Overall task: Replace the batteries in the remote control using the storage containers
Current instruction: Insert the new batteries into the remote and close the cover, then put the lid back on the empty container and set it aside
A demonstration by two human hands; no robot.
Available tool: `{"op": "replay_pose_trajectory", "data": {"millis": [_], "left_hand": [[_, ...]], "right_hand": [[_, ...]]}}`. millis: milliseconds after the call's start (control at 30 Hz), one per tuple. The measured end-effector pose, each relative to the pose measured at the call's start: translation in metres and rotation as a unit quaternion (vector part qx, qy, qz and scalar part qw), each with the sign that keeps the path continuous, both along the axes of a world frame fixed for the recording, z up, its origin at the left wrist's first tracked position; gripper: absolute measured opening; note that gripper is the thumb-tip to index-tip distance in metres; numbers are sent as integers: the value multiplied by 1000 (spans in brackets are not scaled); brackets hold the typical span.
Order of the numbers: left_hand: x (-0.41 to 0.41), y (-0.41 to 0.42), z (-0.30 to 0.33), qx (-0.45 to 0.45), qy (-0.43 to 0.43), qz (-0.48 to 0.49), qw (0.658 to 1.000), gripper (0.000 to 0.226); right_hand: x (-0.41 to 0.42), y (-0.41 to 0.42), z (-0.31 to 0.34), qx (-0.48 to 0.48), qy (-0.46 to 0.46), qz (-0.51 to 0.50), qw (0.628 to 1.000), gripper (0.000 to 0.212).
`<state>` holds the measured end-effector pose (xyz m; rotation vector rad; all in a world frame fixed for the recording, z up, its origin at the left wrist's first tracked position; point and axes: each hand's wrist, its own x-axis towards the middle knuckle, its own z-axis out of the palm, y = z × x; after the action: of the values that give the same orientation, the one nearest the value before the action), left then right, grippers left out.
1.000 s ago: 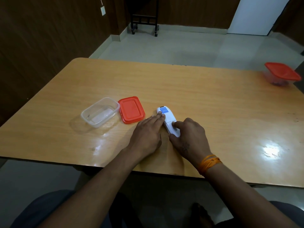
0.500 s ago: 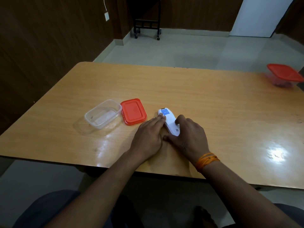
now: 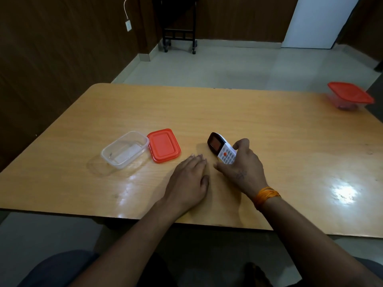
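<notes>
Wooden table (image 3: 269, 129), black trolley (image 3: 179, 36)

The room is dim, with dark walls in the upper left of the frame. Strong glare spots shine on the table (image 3: 269, 125) at lower right and lower centre. Wide-angle distortion bends the edges; the far right is blurred.

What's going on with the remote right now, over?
Right hand grips remote, tilted, buttons up. Left hand flat on table, empty. Nothing blocking, over.
</notes>
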<state>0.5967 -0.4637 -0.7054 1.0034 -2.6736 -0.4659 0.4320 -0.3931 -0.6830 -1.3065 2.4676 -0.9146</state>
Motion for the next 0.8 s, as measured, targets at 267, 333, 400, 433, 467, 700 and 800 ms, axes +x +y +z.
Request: {"op": "replay_pose_trajectory", "data": {"millis": [267,333,400,433,467,700,800], "left_hand": [[2,1,0,-11,-4,-4,1000,56],[2,1,0,-18,-8,-5,1000,56],[3,2,-1,-19,-8,-5,1000,57],[4,2,-1,-17,-8,-6,1000,57],[4,2,-1,-15,-9,-7,1000,57],[12,4,10,12,4,10,1000,61],[20,1,23,11,13,44,999,62]], "right_hand": [[-6,4,-3,19,156,-62,986,46],[-6,5,-7,30,181,-74,980,49],[-5,5,-11,46,180,-78,979,52],[-5,5,-12,54,176,-79,980,53],[-5,5,-13,60,174,-79,980,54],[-1,8,-8,24,209,-65,975,54],[9,9,-3,-32,221,-42,974,52]]}}
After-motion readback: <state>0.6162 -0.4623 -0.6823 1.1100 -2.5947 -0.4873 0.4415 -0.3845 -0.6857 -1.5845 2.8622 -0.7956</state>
